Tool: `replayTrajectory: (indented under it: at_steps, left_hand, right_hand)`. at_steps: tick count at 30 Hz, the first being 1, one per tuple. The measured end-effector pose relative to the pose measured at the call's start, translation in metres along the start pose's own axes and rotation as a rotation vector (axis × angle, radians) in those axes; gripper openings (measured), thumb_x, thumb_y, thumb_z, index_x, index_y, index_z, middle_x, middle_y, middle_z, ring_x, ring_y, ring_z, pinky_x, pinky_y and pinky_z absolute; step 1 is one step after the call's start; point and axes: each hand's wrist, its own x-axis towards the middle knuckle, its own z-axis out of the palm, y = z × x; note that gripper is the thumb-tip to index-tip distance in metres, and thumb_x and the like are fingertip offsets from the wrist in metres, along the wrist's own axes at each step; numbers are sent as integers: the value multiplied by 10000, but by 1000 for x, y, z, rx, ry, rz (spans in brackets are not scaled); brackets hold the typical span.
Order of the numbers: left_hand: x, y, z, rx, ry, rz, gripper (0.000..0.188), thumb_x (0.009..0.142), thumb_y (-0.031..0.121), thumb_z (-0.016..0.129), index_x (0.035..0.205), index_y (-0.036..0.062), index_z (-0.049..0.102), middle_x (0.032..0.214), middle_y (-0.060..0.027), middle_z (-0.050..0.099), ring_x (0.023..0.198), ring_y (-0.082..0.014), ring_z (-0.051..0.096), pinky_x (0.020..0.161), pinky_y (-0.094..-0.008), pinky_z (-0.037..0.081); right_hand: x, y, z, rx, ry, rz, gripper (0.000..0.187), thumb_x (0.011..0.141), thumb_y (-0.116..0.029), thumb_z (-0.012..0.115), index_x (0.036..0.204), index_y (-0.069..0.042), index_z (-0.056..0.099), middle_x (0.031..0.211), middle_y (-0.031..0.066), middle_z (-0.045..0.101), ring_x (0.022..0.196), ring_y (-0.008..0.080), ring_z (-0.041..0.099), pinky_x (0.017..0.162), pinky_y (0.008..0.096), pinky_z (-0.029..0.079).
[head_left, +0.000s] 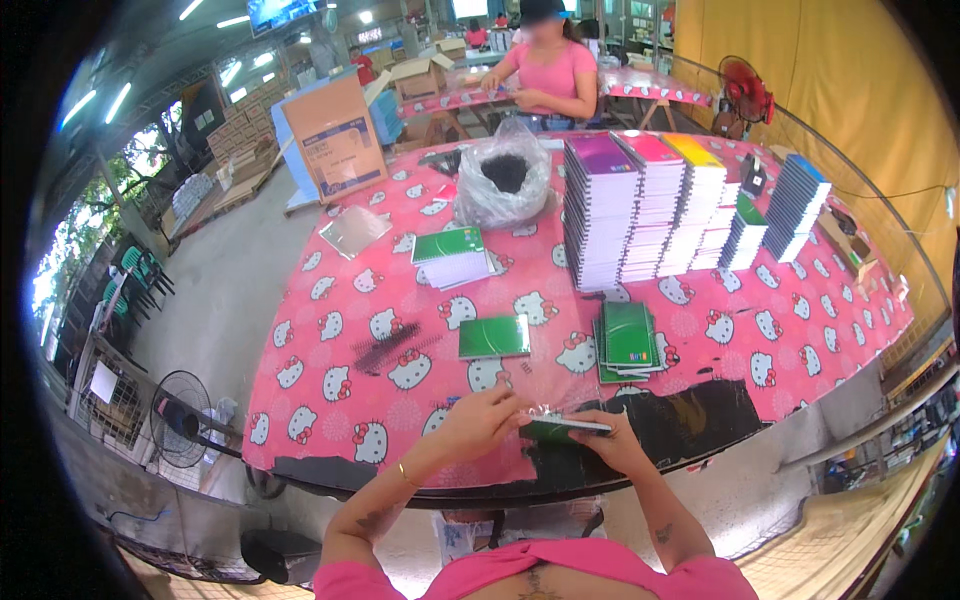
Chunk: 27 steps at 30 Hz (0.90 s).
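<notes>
My right hand [610, 440] grips a green-covered notebook [548, 431] close to the table's front edge, its page edges tilted up. At the notebook's left end is my left hand [482, 420], fingers pinched together; what lies between them is too small to make out. Just beyond lies a single green notebook [494, 337], flat on the cloth. To its right sits a short stack of green notebooks [628, 336]. Loose black binding coils [388, 347] lie on the left. Farther back, a green cover tops a pile of white page blocks [448, 250].
A clear plastic bag [478, 200] with black contents stands at the back. Tall stacks of spiral notebooks [604, 215] rise at the back right. The pink patterned tablecloth [330, 410] covers the table. A person [553, 75] works beyond it. A fan [182, 425] stands at left.
</notes>
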Motion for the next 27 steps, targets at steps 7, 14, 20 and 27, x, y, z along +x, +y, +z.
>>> replayTrajectory:
  at_steps: [7, 14, 20, 27]
  left_hand:
    - [3, 5, 7, 245, 3, 29, 461, 938, 388, 630, 1255, 58, 575, 1235, -167, 552, 1061, -376, 576, 879, -497, 453]
    - [-48, 15, 77, 584, 150, -21, 816, 952, 567, 515, 1499, -18, 360, 1568, -235, 333, 1483, -377, 266, 1134, -696, 143]
    - [-17, 21, 41, 682, 147, -87, 848, 945, 568, 531, 1518, -24, 328, 1598, -233, 288, 1477, -365, 282, 1129, -683, 165]
    - [-9, 30, 29, 630, 274, -103, 850, 936, 589, 522, 1499, -26, 355, 1556, -261, 333, 1480, -386, 279, 1117, -721, 111]
  right_hand:
    - [0, -18, 10, -13, 6, -25, 263, 908, -55, 724, 1170, -30, 715, 989, -4, 713, 905, 68, 598, 827, 244, 482]
    - [2, -22, 36, 207, 232, 112, 228, 895, -69, 735, 1115, -17, 707, 924, -10, 680, 822, 54, 590, 729, 218, 487]
    - [-1, -39, 39, 266, 190, 121, 236, 889, -76, 743, 1116, -22, 708, 911, -16, 670, 808, 54, 588, 705, 221, 483]
    - [-1, -19, 44, 249, 171, 85, 245, 885, -77, 753, 1114, 1, 711, 929, -12, 678, 820, 51, 585, 710, 227, 482]
